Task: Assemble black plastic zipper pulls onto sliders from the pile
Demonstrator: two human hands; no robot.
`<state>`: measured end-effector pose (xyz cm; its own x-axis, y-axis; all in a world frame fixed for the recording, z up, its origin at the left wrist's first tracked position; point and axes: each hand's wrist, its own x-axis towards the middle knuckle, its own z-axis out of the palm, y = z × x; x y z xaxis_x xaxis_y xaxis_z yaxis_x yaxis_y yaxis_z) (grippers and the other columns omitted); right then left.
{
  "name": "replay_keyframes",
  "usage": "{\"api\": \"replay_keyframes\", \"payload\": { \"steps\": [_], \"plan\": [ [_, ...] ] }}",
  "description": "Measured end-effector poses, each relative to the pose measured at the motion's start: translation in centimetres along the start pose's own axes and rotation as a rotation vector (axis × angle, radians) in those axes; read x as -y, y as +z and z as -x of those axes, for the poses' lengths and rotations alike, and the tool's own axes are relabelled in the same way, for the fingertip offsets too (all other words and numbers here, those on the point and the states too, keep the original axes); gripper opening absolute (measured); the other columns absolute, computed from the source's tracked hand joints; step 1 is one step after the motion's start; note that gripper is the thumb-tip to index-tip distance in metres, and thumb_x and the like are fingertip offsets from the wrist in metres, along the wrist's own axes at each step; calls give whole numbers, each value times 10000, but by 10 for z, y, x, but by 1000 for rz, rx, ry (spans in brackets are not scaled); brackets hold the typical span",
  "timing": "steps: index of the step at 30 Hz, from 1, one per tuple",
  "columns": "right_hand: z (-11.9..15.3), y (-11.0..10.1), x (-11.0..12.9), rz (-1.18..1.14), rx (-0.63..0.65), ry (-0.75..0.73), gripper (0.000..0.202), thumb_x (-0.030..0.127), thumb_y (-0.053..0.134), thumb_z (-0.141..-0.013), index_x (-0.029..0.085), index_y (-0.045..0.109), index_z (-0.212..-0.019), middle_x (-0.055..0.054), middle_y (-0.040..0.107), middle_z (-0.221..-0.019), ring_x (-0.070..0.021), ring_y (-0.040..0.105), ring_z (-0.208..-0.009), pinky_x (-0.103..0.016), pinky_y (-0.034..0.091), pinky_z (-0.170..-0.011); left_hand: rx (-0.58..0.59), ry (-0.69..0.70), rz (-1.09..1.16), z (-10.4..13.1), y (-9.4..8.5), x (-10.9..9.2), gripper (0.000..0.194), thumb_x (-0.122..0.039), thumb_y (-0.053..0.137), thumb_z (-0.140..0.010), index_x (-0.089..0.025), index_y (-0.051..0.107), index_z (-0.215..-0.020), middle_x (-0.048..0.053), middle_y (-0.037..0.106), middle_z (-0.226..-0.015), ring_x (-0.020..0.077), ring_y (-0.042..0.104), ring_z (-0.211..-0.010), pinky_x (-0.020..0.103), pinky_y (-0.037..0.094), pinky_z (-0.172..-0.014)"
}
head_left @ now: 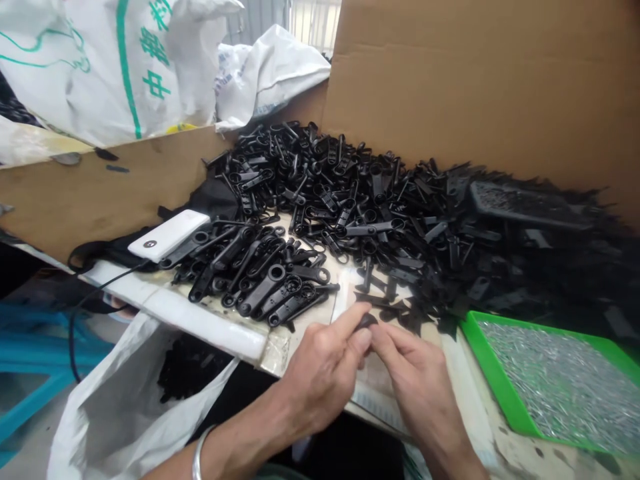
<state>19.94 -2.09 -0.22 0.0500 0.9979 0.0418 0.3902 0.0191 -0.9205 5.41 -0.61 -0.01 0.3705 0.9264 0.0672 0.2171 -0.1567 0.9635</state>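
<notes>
Just above the near table edge, both hands meet around a small black plastic part, mostly covered by the fingers. My left hand pinches it between thumb and forefinger. From the other side, the fingertips of my right hand close on the same part. Ahead of the hands lie loose black plastic pieces. To the left is a group of long black plastic arms with ring-shaped ends. Whether a pin sits in the fingers, I cannot make out.
A big heap of black plastic parts rises against cardboard walls. At right stands a green tray full of small metal pins. A white power bank with a cable lies left. An open white sack hangs below the table edge.
</notes>
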Motion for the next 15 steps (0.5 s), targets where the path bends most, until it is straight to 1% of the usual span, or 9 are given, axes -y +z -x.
{"api": "replay_keyframes", "payload": {
  "steps": [3,5,7,8,10,11,12,13,15],
  "plan": [
    [-13,7,4,6,23,-55,358,415,496,-928,193,702,-738,6,649,-661,-160,604,-665,-223,470,-621,-106,130,-211,-5,-8,3,361,-279,362,-988,-205,483,-1320,-11,634,-733,115,595,-637,224,466,-622],
    [-27,5,7,58,139,-94,342,416,496,-928,195,720,-794,-5,676,-718,-174,627,-704,-245,490,-646,-141,253,-382,-5,-17,6,376,-226,363,-985,-153,446,-1344,17,665,-778,128,627,-668,232,474,-622],
    [-45,-3,8,183,231,-176,282,402,524,-915,210,730,-897,-22,712,-846,-198,655,-805,-287,514,-741,-231,427,-577,-2,-29,7,387,-168,398,-968,-97,425,-1347,47,683,-812,137,639,-674,245,475,-614],
    [-56,-8,8,282,216,-244,261,386,534,-912,215,724,-962,-38,717,-942,-217,654,-890,-322,510,-816,-297,507,-669,0,-38,7,388,-143,424,-953,-79,430,-1335,67,693,-847,148,649,-705,259,481,-636],
    [-82,-16,5,545,66,-410,269,341,537,-912,204,692,-1085,-90,669,-1149,-263,593,-1078,-406,458,-953,-433,591,-823,4,-56,7,377,-118,466,-927,-71,461,-1301,117,702,-988,189,667,-868,316,494,-763],
    [-95,-19,2,695,-36,-488,291,313,538,-909,186,672,-1133,-125,621,-1235,-292,540,-1154,-447,433,-984,-490,583,-887,5,-66,8,372,-115,473,-920,-78,475,-1290,140,685,-1092,218,650,-995,361,479,-857],
    [-109,-19,-1,833,-95,-537,319,288,549,-899,171,648,-1179,-153,569,-1299,-318,492,-1202,-475,421,-991,-528,546,-948,5,-75,10,367,-117,466,-920,-91,485,-1286,151,649,-1196,245,601,-1124,413,438,-952],
    [-122,-17,-4,950,-121,-566,349,270,565,-888,169,623,-1217,-172,523,-1342,-335,457,-1231,-491,420,-983,-551,489,-1008,4,-82,14,366,-120,451,-923,-104,492,-1287,151,605,-1280,265,533,-1228,463,378,-1028],
    [-144,-8,-9,1124,-89,-607,409,267,592,-875,192,579,-1277,-180,460,-1397,-351,404,-1272,-496,417,-970,-556,358,-1121,1,-93,23,395,-119,415,-924,-122,492,-1312,139,529,-1378,291,417,-1338,534,277,-1099]
  ]
}}
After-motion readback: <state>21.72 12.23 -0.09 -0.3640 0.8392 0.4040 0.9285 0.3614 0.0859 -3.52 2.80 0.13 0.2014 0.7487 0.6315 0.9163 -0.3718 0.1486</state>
